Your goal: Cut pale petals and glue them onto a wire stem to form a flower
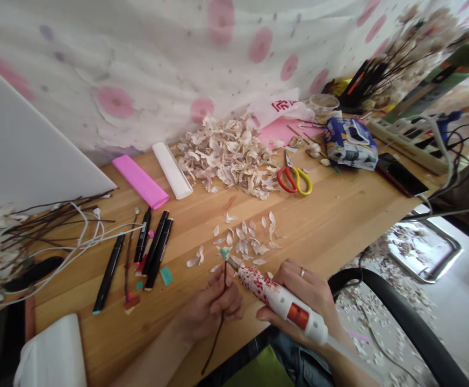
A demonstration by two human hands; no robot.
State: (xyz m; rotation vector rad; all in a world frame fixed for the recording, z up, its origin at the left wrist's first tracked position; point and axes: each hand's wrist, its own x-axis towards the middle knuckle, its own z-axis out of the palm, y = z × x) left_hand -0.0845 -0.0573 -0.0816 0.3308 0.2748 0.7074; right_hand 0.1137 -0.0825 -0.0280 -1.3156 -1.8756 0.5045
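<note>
Looking down from the head camera, the person's left hand pinches a thin dark twig with a teal tip, and the right hand clamps a white glue gun, its nozzle just beside that tip. The hands are close together but apart, with loose petals at twelve o'clock, scissors at one o'clock and marker pens at ten o'clock

One left hand, one right hand, one hot glue gun, one dark stem, one pair of scissors, four black markers, one pink roll, one white roll, one phone and one power strip show.
</note>
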